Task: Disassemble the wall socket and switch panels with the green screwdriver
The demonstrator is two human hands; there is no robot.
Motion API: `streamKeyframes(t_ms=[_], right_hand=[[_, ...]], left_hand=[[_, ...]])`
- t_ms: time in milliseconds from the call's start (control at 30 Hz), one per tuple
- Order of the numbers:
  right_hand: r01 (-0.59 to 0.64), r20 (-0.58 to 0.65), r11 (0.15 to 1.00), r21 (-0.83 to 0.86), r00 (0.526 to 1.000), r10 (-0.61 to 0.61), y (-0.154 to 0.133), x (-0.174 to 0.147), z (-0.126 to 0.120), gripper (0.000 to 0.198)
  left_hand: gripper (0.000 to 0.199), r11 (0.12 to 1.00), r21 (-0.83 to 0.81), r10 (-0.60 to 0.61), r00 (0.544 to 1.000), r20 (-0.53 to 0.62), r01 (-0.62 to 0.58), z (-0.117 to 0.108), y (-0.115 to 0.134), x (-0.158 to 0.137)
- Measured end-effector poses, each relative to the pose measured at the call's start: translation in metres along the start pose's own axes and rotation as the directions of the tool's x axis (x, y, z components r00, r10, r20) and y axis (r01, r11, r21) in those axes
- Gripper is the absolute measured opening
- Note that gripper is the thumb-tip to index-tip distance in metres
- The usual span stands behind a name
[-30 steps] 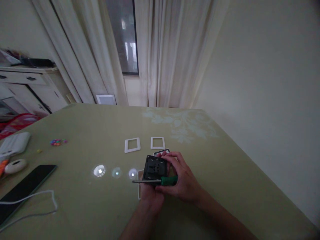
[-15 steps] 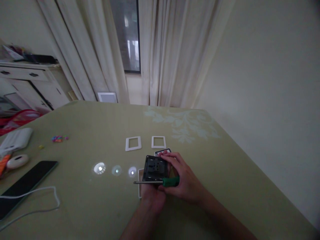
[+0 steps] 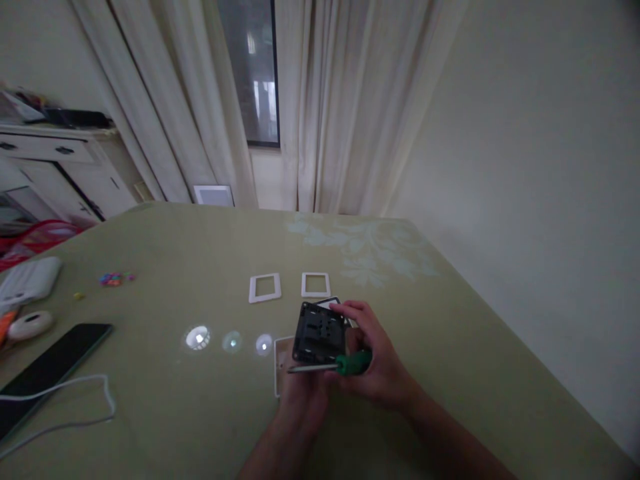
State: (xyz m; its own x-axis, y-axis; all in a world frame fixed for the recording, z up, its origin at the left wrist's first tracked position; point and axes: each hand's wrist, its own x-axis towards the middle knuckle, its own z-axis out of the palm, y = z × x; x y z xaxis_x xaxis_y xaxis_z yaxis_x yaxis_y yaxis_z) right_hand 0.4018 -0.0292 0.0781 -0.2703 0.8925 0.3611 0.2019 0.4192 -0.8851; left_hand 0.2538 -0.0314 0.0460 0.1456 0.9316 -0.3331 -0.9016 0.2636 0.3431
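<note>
My left hand (image 3: 306, 393) holds up a black square wall socket (image 3: 320, 333), its moulded, slotted back facing me. The left fingers are mostly hidden beneath it. In my right hand (image 3: 380, 353) is a screwdriver (image 3: 354, 363) with a green handle, its metal shaft pointing left across the socket's near edge. The right index finger reaches to the socket's far right corner. Behind the socket, a white-faced plate with a dark rim (image 3: 329, 303) is partly covered. Partly under my left wrist, a shallow white box (image 3: 277, 377) lies on the table.
Two white square frames (image 3: 265, 299) (image 3: 315, 295) lie beyond my hands. To the left are a dark phone (image 3: 60, 353), a white cable (image 3: 107, 393), small colourful beads (image 3: 113, 279) and a white case (image 3: 33, 280). A wall (image 3: 540, 200) borders the table's right side.
The socket has turned clockwise and shifted slightly right and up. The screwdriver has moved right with my right hand. My left hand still supports the socket.
</note>
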Motion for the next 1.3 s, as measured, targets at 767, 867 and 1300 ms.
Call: streamKeyframes(t_ms=[767, 867, 1300], right_hand=[[-0.126, -0.032, 0.936, 0.328, 0.989, 0.144, 0.02, 0.005, 0.015, 0.08], [-0.15, -0.016, 0.908, 0.39, 0.985, 0.17, 0.021, 0.007, 0.017, 0.077], [-0.183, -0.043, 0.888, 0.421, 0.974, 0.222, 0.022, 0.009, 0.017, 0.072]], left_hand=[[0.014, -0.394, 0.857, 0.243, 0.861, 0.447, -0.333, -0.043, 0.17, 0.148], [0.018, -0.485, 0.801, 0.192, 0.851, 0.49, -0.351, -0.049, 0.171, 0.154], [0.05, -0.409, 0.783, 0.192, 0.795, 0.575, -0.468, -0.025, 0.188, 0.125]])
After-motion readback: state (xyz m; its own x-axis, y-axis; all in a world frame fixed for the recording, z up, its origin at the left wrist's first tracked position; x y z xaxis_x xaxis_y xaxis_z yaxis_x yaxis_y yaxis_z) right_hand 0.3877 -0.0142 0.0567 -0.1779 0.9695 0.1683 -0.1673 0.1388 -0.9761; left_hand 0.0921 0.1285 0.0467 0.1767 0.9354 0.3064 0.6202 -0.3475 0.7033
